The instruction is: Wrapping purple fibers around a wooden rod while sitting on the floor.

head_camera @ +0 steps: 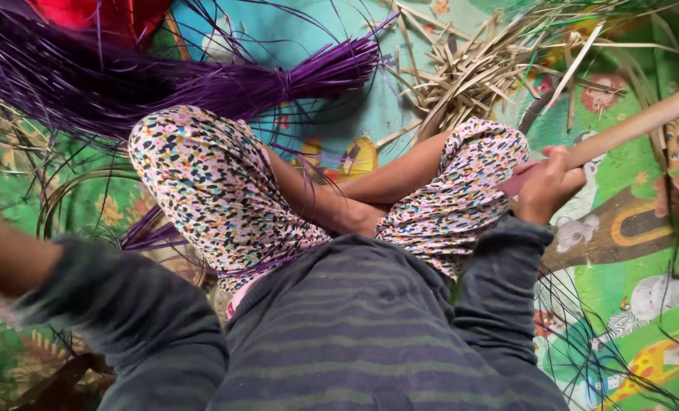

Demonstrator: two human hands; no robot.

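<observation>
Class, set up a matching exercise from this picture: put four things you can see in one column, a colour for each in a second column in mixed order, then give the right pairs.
Things:
1. bundle of tied strands
2. wooden stick in the right hand
3. heap of split cane strips
4. striped sweater

Colours:
A. grey-blue
B. pale straw
C. purple
D. light tan

Right pairs: 1-C, 2-D, 3-B, 4-A.

The left hand is out of view past the left edge; only its sleeve shows.
</observation>
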